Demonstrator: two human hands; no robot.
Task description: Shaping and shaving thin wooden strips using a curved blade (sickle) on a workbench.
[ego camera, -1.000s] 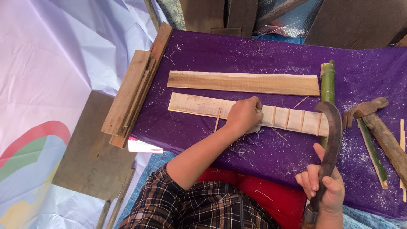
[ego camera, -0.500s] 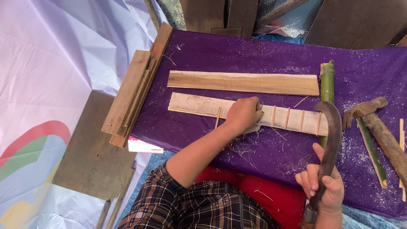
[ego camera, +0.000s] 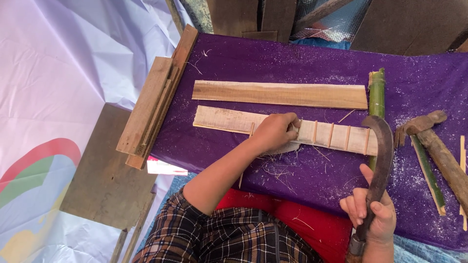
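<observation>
While the left hand (ego camera: 275,131) presses fingers-closed on the pale slotted plank (ego camera: 229,120) lying 9-to-3 across the table (ego camera: 302,58), the right hand (ego camera: 373,219), at 4 o'clock, stays clamped on the curved blade's (ego camera: 382,146) handle.

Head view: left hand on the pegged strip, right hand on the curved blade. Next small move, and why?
Probably bring the curved blade down to the pale strip. The right hand grips its handle with the tip already over the strip's end, and the left hand pins the strip beside the thin pegs.
</observation>
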